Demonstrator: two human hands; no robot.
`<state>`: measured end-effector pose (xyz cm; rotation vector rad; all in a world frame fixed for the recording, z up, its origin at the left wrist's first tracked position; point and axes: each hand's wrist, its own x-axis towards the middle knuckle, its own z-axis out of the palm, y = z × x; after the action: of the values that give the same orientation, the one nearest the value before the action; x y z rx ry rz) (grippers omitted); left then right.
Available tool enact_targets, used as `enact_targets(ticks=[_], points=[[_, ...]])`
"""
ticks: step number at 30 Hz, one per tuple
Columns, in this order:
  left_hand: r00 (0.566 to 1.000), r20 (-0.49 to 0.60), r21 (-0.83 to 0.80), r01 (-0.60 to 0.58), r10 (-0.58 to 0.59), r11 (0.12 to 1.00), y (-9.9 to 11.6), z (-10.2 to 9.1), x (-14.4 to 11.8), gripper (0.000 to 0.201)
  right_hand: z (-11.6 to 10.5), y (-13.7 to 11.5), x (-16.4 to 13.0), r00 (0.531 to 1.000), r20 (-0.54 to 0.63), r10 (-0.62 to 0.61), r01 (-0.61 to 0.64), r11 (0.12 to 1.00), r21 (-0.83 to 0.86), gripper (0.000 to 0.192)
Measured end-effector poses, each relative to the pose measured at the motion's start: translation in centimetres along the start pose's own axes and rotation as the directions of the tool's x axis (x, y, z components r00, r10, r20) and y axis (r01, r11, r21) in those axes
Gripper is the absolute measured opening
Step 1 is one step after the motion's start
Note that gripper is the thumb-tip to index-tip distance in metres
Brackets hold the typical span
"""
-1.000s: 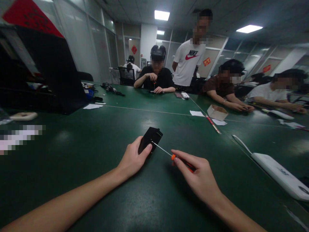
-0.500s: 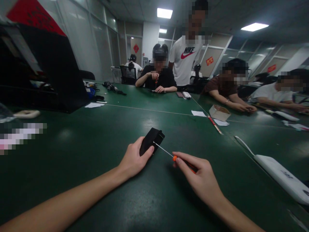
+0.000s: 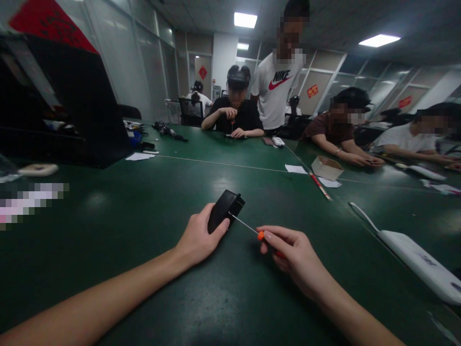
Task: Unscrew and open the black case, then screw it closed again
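Note:
My left hand [image 3: 203, 234] is closed around a black box-shaped case [image 3: 224, 207], tilted up on the green table, with the thumb along its near side. My right hand [image 3: 291, 250] pinches the orange-and-dark handle of a screwdriver [image 3: 245, 224]. The thin metal shaft points left, and its tip meets the side of the case just above my left thumb. Whether a screw sits at the tip is too small to make out. My right palm and fingers hide most of the handle.
A white power strip [image 3: 419, 262] lies at the right on the green table [image 3: 154, 298]. Farther off are an open cardboard box [image 3: 327, 169], a red-and-white stick [image 3: 320, 185] and paper [image 3: 296, 169]. A large black panel [image 3: 77, 101] stands left. Several people sit across the table; one stands.
My right hand has rolled around the screwdriver handle, its fingers shifting position. The screwdriver tip stays against the case, and my left hand keeps nearly the same place.

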<state>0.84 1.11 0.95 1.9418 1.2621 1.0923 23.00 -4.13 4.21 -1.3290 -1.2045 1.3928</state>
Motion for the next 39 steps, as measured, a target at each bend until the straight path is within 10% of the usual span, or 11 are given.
enact_targets(ticks=[12, 18, 22, 30, 39], points=[[1.000, 0.023, -0.011, -0.014, 0.014, 1.000, 0.12, -0.04, 0.08, 0.034, -0.39, -0.28, 0.32, 0.971, 0.130, 0.200, -0.228, 0.936, 0.268, 0.032], [1.000, -0.006, 0.021, -0.020, 0.020, 1.000, -0.33, 0.35, 0.07, 0.036, -0.28, -0.34, -0.12, 0.999, -0.037, -0.034, 0.030, 0.995, -0.096, 0.034], [1.000, -0.007, 0.028, -0.030, 0.031, 0.999, -0.60, 0.61, 0.03, 0.034, -0.10, -0.29, -0.61, 0.927, -0.094, -0.363, 0.285, 0.845, -0.452, 0.022], [0.998, -0.013, 0.061, -0.059, 0.059, 0.996, -0.74, 0.70, -0.07, 0.033, 0.00, 0.13, 0.07, 1.000, -0.001, -0.005, 0.005, 0.981, -0.194, 0.049], [0.999, 0.024, 0.042, -0.031, 0.031, 0.999, -0.59, 0.55, -0.08, 0.033, 0.03, -0.64, -0.66, 0.931, -0.128, -0.341, 0.233, 0.827, -0.512, 0.029]])
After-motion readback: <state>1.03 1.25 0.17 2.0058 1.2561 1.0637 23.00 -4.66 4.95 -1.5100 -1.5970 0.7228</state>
